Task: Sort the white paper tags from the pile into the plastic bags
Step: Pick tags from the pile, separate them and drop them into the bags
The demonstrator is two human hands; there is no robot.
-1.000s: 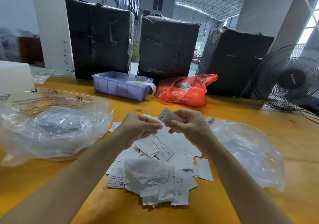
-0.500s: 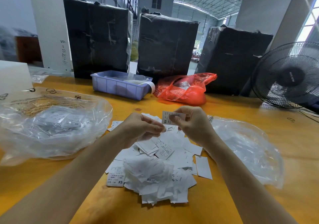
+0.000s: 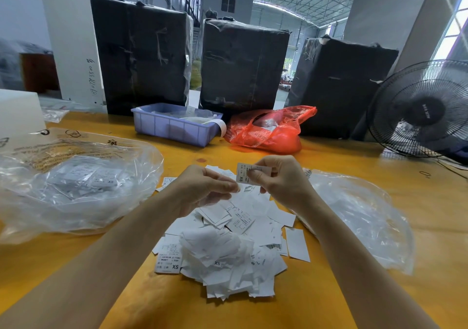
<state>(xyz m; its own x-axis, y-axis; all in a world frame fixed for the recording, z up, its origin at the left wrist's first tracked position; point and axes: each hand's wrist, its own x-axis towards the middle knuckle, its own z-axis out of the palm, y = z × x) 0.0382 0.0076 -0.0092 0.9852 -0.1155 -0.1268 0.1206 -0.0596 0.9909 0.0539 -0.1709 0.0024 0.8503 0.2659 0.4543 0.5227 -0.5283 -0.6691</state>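
Right hand: the right hand is raised above the far edge of the pile, its thumb and fingers pinching one white tag that is printed with "XS" and turned towards the camera.
Left hand: the left hand hovers just beside the right hand, fingers curled in with the thumb meeting the fingertips next to the held tag's lower edge; whether they grasp anything cannot be told.
Pile: the pile of white paper tags lies loose on the worktop below and between both forearms; some tags show "XS", one shows "S L".
Left bag: a clear plastic bag lies on the worktop to the left of the pile, with tags inside, one reading "XS".
Right bag: a second clear plastic bag lies to the right of the pile, partly behind the right forearm, with pale tags dimly visible through it.
Behind: a lilac plastic tray and a red plastic bag sit side by side at the far part of the worktop.
Further back: three black wrapped parcels stand behind them, and a black fan stands at the right.
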